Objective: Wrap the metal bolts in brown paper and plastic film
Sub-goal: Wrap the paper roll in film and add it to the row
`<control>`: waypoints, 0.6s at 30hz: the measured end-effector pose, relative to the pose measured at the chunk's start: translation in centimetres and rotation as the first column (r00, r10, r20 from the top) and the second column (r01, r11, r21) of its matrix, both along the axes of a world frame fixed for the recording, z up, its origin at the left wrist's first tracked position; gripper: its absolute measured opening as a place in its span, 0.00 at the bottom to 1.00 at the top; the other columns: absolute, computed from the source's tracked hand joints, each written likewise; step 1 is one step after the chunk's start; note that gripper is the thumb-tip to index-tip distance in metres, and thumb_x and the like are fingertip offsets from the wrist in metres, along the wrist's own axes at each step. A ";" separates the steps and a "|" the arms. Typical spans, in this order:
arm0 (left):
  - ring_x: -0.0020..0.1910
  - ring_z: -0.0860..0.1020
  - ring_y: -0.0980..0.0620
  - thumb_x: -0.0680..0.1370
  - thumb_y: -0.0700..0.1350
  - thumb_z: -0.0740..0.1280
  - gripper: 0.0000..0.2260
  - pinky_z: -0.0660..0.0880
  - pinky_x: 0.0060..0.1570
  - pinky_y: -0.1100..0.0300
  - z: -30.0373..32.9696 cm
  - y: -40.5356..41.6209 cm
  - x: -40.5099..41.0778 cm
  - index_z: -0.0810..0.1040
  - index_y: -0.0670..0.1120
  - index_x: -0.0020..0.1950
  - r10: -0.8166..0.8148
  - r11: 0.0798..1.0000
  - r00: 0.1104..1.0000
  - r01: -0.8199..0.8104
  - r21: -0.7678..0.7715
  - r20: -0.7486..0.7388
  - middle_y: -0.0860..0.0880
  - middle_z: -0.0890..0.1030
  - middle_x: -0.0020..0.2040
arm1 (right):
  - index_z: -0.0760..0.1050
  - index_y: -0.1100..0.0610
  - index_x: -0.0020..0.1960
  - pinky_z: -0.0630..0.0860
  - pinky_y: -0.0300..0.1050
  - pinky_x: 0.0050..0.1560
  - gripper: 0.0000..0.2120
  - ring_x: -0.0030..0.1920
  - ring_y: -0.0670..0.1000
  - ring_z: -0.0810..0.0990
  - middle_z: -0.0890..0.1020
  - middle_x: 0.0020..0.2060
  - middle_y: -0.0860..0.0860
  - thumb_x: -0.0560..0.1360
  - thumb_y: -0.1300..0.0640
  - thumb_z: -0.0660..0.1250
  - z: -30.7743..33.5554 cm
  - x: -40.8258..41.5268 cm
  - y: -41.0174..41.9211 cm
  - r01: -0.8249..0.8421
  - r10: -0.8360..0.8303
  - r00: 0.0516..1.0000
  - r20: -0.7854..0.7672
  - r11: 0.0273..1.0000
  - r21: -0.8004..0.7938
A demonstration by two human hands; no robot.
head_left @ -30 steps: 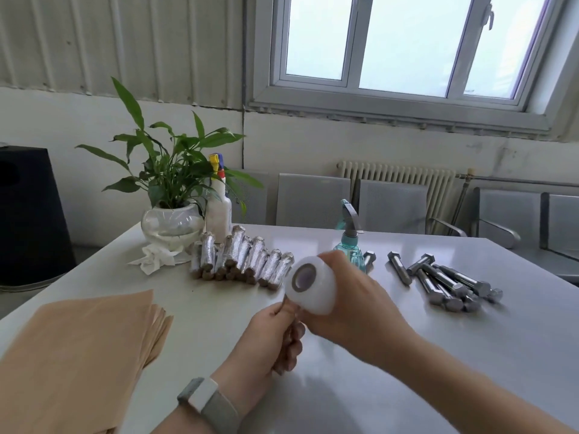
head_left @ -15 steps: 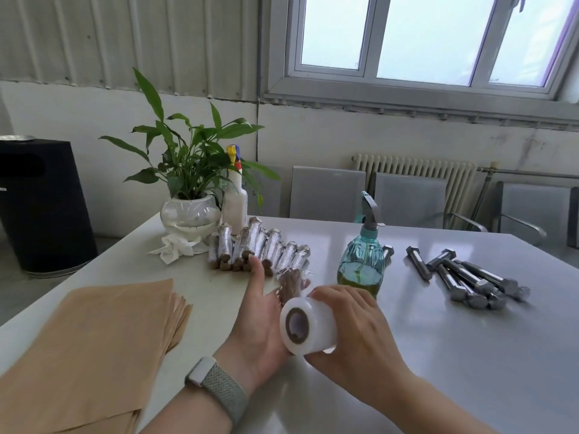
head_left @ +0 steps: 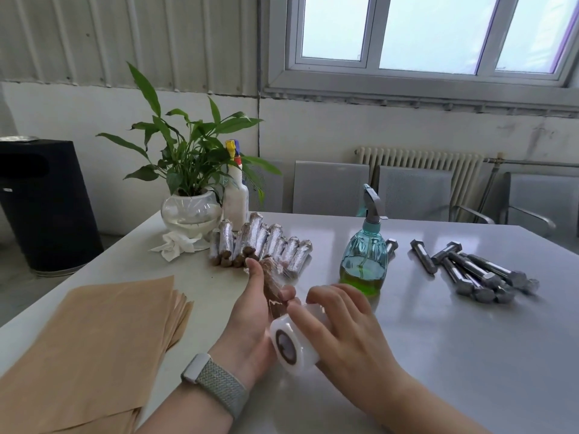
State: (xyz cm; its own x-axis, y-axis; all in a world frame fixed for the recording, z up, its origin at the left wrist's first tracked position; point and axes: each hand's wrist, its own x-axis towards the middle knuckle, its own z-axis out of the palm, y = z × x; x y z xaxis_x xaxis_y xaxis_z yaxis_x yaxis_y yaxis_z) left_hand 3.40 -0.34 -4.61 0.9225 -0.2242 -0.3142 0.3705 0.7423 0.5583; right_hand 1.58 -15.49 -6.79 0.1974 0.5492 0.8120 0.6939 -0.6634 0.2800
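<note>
Our left hand point(head_left: 250, 311) holds a long bolt wrapped in brown paper with shiny clear film on it point(head_left: 272, 288). The thumb lies straight along one side of it and the fingers curl round the other side, so only their tips peek out. Our right hand point(head_left: 341, 330) grips a fat white roll of plastic film with a dark hole in its middle point(head_left: 289, 343). Its fingers bend over the top of the roll, and the roll sits just below the fingertips of our left hand, touching the near end of the wrapped bolt.

Just past our left thumb lies a row of finished bolts in shiny silver film with brown ends point(head_left: 263, 242). Far off to the side of our right fingers, a heap of bare grey metal bolts point(head_left: 476, 270) rests on the white table point(head_left: 438, 355). Just past our right fingers stands a blue see-through spray bottle with green water point(head_left: 363, 261). A flat pile of brown paper sheets point(head_left: 91, 346) lies beside our left wrist, which wears a grey woven watch band point(head_left: 216, 386)
</note>
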 end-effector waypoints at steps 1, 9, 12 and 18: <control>0.27 0.72 0.50 0.71 0.73 0.59 0.30 0.74 0.31 0.58 0.2 -0.1 0.0 0.75 0.46 0.36 0.030 0.999 0.999 -0.030 -0.027 0.029 0.47 0.70 0.30 | 0.70 0.55 0.62 0.72 0.53 0.56 0.19 0.51 0.57 0.75 0.71 0.54 0.55 0.74 0.62 0.70 0.1 0.0 -0.1 -0.005 0.004 1.000 0.016 1.000 0.021; 0.58 0.78 0.43 0.78 0.68 0.51 0.30 0.73 0.60 0.44 1.0 -0.1 0.0 0.81 0.48 0.58 0.085 0.994 0.982 -0.072 -0.081 0.169 0.43 0.84 0.55 | 0.70 0.55 0.62 0.71 0.52 0.58 0.25 0.53 0.57 0.75 0.72 0.55 0.55 0.69 0.62 0.77 0.2 0.0 -0.1 -0.040 0.036 0.998 0.058 0.997 0.072; 0.62 0.78 0.41 0.80 0.67 0.48 0.30 0.70 0.64 0.42 1.3 0.2 -0.3 0.77 0.47 0.63 0.037 0.993 0.977 -0.012 -0.119 0.211 0.39 0.82 0.59 | 0.69 0.56 0.62 0.73 0.53 0.56 0.26 0.52 0.58 0.77 0.74 0.55 0.55 0.68 0.60 0.78 0.6 0.0 0.2 -0.071 0.064 0.996 0.055 0.988 0.138; 0.64 0.77 0.38 0.82 0.62 0.47 0.30 0.65 0.69 0.43 1.6 0.8 -0.7 0.72 0.41 0.69 0.009 0.972 0.958 0.059 -0.227 0.287 0.37 0.78 0.64 | 0.67 0.58 0.62 0.75 0.52 0.54 0.23 0.55 0.54 0.78 0.75 0.57 0.53 0.73 0.55 0.75 1.1 -0.7 0.6 -0.126 0.143 0.989 -0.034 0.945 0.302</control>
